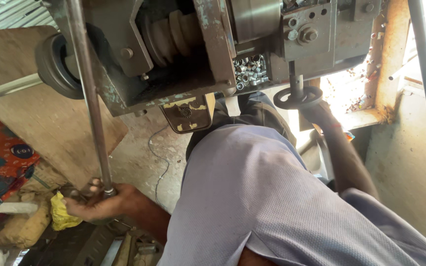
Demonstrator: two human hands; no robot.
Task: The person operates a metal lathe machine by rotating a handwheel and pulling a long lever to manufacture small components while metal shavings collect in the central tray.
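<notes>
Left hand (102, 202) is wrapped around the bottom end of the long steel lever rod (90, 93), fingers closed on it right where it meets the clutter by the yellow rag (61, 213). The rod runs up past the machine's grey frame (124, 79). Right hand (316, 111) is up at the small black handwheel (298, 97) under the machine head; glare from the window washes that spot out, so I can't tell if the fingers are actually clamped on the rim or just resting there. To do this well, I'd say pull the rod smoothly from low down for leverage, feed the wheel in small turns, and keep the sleeve off the belt pulley (171, 34). The tray of small metal bushes (251, 71) sits just beside it.
</notes>
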